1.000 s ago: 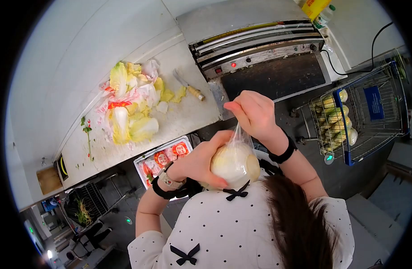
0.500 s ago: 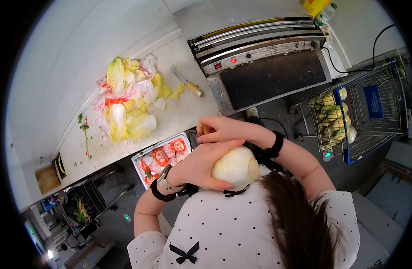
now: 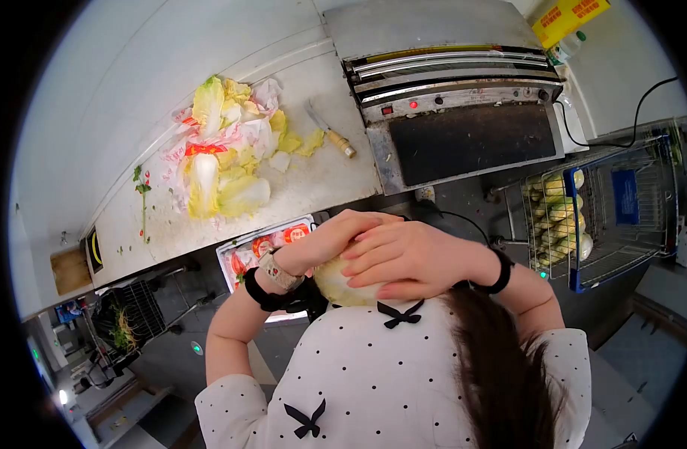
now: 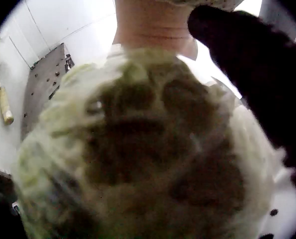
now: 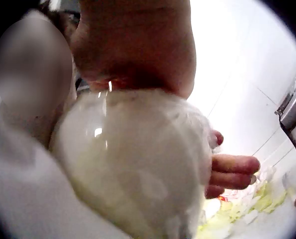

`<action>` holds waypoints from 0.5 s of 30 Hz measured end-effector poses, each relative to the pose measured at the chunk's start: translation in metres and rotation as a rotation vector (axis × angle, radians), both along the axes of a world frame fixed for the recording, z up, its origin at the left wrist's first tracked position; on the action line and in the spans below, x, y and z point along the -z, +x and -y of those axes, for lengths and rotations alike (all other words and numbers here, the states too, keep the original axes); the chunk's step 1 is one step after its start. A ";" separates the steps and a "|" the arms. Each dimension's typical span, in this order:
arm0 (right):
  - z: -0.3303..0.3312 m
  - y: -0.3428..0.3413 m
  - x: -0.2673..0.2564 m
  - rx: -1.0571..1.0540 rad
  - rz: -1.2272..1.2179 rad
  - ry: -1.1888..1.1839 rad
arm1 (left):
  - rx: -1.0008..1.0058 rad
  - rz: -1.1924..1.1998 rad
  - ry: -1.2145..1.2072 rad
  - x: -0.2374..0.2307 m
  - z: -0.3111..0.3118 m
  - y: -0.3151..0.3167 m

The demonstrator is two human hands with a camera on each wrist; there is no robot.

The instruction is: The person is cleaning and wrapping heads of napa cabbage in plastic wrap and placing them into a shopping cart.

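A napa cabbage [image 3: 332,283] in clear plastic film is held against the chest, mostly hidden by the hands in the head view. My left hand [image 3: 332,238] grips its far side. Over its upper side curls my right hand [image 3: 396,258], the fingers overlapping the left hand. In the left wrist view the leafy end of the cabbage [image 4: 138,149] fills the middle under wrinkled film. The right wrist view shows its pale, smooth base [image 5: 138,154] with shiny film, and fingertips [image 5: 235,172] sticking out beyond it.
Loose cabbage leaves [image 3: 231,194] and torn wrapping lie on the counter [image 3: 336,176], near a knife [image 3: 332,131]. A film-wrapping machine [image 3: 463,112] stands behind. Below the counter edge is a white crate [image 3: 227,258] of red-labelled packs. At right, a shopping cart [image 3: 620,254] holds several cabbages.
My right hand has let go of the film it was pulling up, crossed leftward, and now lies over the cabbage. The cabbage has turned, its pale base no longer showing in the head view.
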State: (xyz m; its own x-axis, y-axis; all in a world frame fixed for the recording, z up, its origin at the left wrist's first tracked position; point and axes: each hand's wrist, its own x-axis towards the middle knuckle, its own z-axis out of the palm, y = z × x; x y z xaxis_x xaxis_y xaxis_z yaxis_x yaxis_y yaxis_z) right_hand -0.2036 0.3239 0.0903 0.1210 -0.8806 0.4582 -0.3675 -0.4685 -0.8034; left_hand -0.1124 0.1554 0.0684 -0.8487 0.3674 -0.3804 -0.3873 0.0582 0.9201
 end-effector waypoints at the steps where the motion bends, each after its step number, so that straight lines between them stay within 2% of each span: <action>1: 0.001 0.004 0.002 0.049 -0.084 -0.008 | 0.002 0.042 0.039 0.005 0.000 -0.002; 2: 0.000 0.008 0.000 0.100 -0.096 0.052 | -0.205 0.474 0.270 0.008 0.002 0.005; 5: -0.004 0.014 -0.002 0.281 -0.103 0.209 | -0.310 0.549 0.426 -0.001 -0.001 0.005; 6: -0.005 0.014 0.001 0.352 -0.097 0.243 | -0.307 0.572 0.397 0.000 -0.001 0.005; 7: -0.005 0.014 0.006 0.423 -0.092 0.278 | -0.271 0.530 0.406 0.005 -0.002 0.005; 8: -0.005 0.012 0.012 0.378 0.050 0.405 | -0.237 0.490 0.414 0.012 -0.003 0.005; 11: -0.009 0.001 0.028 0.214 0.802 0.692 | -0.250 0.329 0.337 0.014 -0.005 0.009; 15: -0.017 0.020 0.029 0.410 0.523 0.591 | -0.223 0.191 0.093 0.003 -0.012 0.007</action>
State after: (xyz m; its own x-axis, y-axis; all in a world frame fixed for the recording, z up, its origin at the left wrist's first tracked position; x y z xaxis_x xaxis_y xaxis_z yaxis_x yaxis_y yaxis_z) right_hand -0.1839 0.3410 0.0611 -0.3529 -0.9187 -0.1771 0.0669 0.1640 -0.9842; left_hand -0.1052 0.1674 0.0657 -0.8287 0.2211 -0.5142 -0.5473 -0.1283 0.8270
